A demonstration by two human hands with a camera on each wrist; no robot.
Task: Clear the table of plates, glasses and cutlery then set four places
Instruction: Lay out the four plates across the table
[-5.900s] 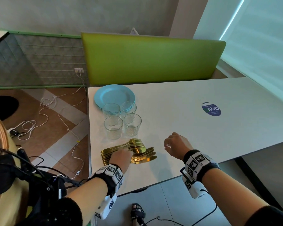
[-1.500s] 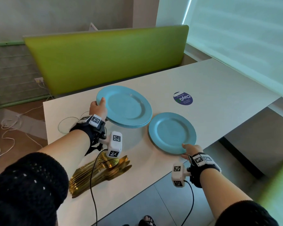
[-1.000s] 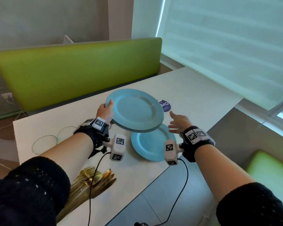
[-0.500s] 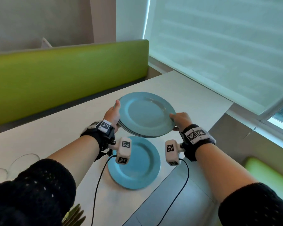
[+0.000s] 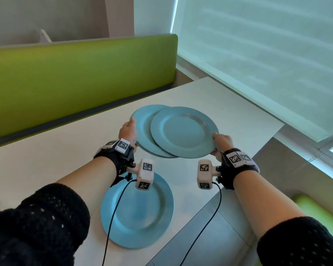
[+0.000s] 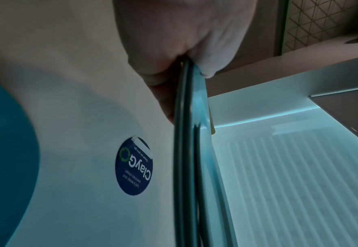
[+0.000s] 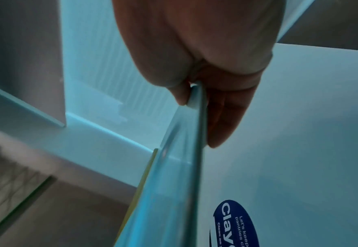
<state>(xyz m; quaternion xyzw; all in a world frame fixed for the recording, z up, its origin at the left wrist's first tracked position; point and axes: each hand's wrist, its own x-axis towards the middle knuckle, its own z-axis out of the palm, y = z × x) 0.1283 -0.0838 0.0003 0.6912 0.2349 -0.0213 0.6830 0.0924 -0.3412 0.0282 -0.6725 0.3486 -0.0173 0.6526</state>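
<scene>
The top plate [image 5: 182, 131] has slid rightward off the stack [image 5: 142, 129] since half a second ago. The right hand [image 5: 222, 142] pinches its rim; the left hand [image 5: 127, 133] pinches the stack's opposite edge.

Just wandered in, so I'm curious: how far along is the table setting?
Early on. One blue plate already lies at a near-edge place on the table. The left hand holds the remaining stack while the right hand slides the top plate off. Other places remain unset.
</scene>
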